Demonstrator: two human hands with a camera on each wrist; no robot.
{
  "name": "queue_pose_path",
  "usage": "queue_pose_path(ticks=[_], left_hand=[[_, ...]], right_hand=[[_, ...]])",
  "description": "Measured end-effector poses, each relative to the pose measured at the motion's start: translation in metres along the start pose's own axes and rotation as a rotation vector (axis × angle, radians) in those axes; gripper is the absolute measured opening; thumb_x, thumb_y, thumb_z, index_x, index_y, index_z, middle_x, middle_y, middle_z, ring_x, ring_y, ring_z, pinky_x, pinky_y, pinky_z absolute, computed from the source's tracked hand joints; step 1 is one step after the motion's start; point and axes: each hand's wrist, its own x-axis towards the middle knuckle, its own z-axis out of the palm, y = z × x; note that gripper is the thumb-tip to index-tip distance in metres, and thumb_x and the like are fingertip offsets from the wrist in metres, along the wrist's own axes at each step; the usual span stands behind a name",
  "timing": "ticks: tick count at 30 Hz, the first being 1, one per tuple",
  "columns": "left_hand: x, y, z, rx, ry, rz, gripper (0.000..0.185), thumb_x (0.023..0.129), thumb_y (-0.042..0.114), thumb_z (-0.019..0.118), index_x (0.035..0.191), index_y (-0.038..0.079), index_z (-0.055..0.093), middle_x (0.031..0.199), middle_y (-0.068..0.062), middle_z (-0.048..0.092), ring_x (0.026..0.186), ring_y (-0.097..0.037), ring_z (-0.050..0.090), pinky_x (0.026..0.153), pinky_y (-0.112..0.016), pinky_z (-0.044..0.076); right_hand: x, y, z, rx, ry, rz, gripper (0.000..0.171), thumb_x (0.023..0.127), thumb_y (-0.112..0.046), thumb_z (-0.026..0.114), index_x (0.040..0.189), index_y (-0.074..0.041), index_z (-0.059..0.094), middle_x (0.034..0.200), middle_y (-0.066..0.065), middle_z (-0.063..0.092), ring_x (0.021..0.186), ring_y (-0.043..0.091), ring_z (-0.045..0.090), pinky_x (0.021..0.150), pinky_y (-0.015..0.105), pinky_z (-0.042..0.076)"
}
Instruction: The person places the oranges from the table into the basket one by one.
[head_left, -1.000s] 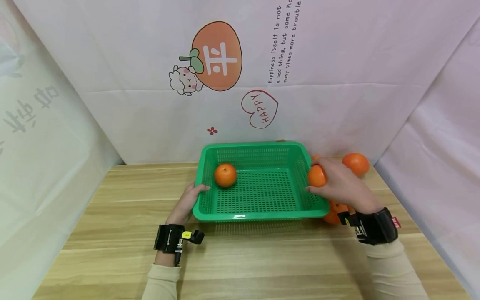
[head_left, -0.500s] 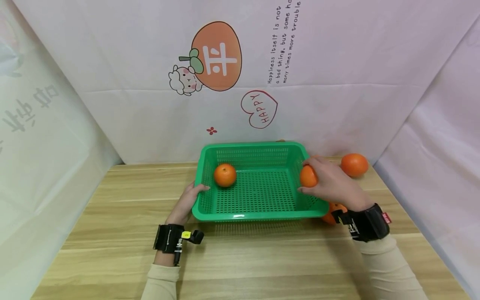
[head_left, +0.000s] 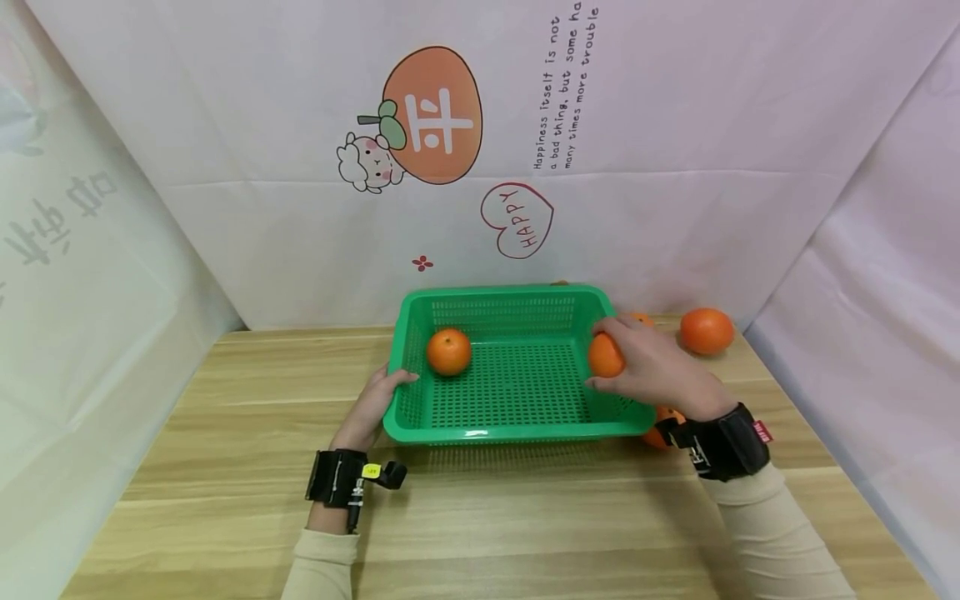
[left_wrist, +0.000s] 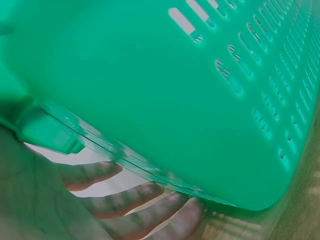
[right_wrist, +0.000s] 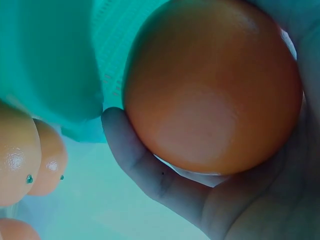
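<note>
A green plastic basket (head_left: 517,429) stands on the wooden table with one orange (head_left: 448,351) inside at its left. My right hand (head_left: 647,367) grips a second orange (head_left: 603,356) over the basket's right side; the right wrist view shows this orange (right_wrist: 210,85) filling my palm. My left hand (head_left: 372,406) rests against the basket's left rim, thumb on top. In the left wrist view the fingers (left_wrist: 130,200) lie under the basket's rim (left_wrist: 165,110).
More oranges lie on the table right of the basket: one (head_left: 706,330) near the back wall, another (head_left: 660,427) partly hidden by my right wrist. Two oranges (right_wrist: 30,155) show in the right wrist view. Printed cloth walls enclose the table on three sides.
My right hand has carried its orange leftward, from above the basket's right rim to over the basket's inside. The left hand and the basket have not moved.
</note>
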Motion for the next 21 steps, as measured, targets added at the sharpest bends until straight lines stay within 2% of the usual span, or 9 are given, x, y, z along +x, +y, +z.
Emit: queue_pose_path(ticks=[12, 21], left_hand=[[0.0, -0.001, 0.0, 0.003, -0.001, 0.001, 0.066, 0.105, 0.026, 0.046, 0.167, 0.015, 0.027, 0.158, -0.022, 0.05, 0.141, -0.035, 0.055, 0.108, -0.039, 0.054], [0.0, -0.001, 0.0, -0.003, -0.003, 0.002, 0.066, 0.105, 0.026, 0.046, 0.167, 0.015, 0.026, 0.158, -0.022, 0.05, 0.141, -0.035, 0.055, 0.108, -0.039, 0.055]], right_hand=[[0.004, -0.006, 0.001, -0.012, -0.029, 0.003, 0.069, 0.083, -0.043, 0.087, 0.136, -0.009, 0.059, 0.128, 0.017, 0.063, 0.097, 0.026, 0.063, 0.072, 0.036, 0.059], [0.012, -0.009, 0.003, -0.015, -0.016, -0.048, 0.067, 0.082, -0.039, 0.089, 0.134, -0.009, 0.059, 0.123, 0.015, 0.064, 0.092, 0.023, 0.064, 0.071, 0.036, 0.058]])
